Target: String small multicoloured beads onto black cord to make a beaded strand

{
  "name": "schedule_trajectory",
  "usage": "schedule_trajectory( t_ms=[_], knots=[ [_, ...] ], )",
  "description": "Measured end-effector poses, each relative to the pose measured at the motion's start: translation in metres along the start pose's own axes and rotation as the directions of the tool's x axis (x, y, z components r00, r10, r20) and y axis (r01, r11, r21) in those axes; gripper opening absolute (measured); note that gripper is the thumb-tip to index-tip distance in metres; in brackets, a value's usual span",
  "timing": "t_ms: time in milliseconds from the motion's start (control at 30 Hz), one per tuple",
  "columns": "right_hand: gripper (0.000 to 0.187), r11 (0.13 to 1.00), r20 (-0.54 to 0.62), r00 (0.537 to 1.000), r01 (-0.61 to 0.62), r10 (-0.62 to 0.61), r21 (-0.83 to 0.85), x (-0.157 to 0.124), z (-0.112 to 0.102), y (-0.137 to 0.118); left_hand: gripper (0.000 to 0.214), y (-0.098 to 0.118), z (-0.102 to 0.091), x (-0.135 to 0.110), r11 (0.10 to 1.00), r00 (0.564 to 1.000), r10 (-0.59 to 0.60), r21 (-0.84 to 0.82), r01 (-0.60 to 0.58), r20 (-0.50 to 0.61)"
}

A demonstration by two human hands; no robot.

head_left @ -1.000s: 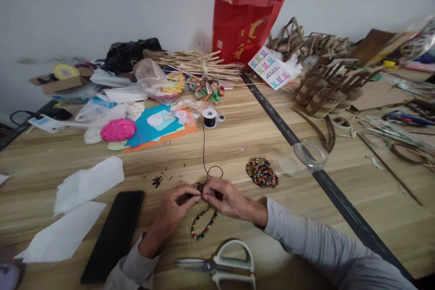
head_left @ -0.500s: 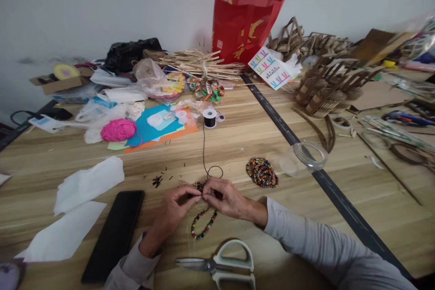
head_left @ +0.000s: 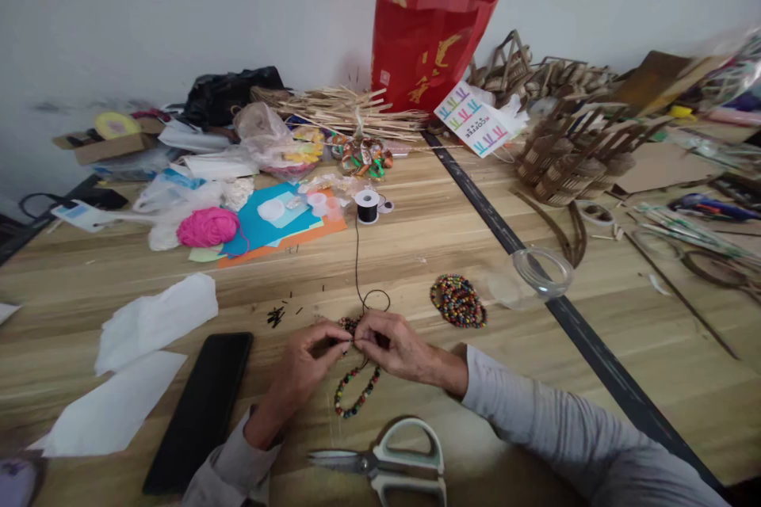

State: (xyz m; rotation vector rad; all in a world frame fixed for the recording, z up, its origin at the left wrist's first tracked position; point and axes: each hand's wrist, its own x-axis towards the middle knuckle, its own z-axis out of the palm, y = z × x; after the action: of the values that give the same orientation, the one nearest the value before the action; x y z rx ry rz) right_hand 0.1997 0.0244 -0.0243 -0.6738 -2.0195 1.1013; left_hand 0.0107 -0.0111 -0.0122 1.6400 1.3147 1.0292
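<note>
My left hand (head_left: 309, 360) and my right hand (head_left: 395, 342) meet fingertip to fingertip, each pinching thin black cord; the exact spot between the fingers is too small to make out. Below them a loop of multicoloured beads (head_left: 355, 404) hangs down onto the table. More beads (head_left: 348, 325) show partly behind my fingers. From a white spool of black cord (head_left: 367, 207) the cord (head_left: 357, 261) runs toward my hands and curls into a small loop. Right of my hands lies a coiled heap of beaded strings (head_left: 457, 301).
White-handled scissors (head_left: 395, 459) lie just below my hands, blades pointing left. A black phone (head_left: 199, 412) and torn white paper (head_left: 158, 321) are at left. Short black cord bits (head_left: 275, 317) lie nearby. Pink yarn (head_left: 207, 228), a red bag (head_left: 431, 36) and small woven baskets (head_left: 571, 166) stand farther back.
</note>
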Motion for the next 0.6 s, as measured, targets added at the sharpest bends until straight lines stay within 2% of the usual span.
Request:
schedule_trajectory(
  t_ms=[600],
  knots=[
    [0.011,1.0,-0.007,1.0,0.014,-0.014,-0.02,0.0,0.0006,0.001,0.006,-0.0022,-0.0001,-0.0017,1.0,1.0,-0.021,0.017,0.021,-0.003]
  ],
)
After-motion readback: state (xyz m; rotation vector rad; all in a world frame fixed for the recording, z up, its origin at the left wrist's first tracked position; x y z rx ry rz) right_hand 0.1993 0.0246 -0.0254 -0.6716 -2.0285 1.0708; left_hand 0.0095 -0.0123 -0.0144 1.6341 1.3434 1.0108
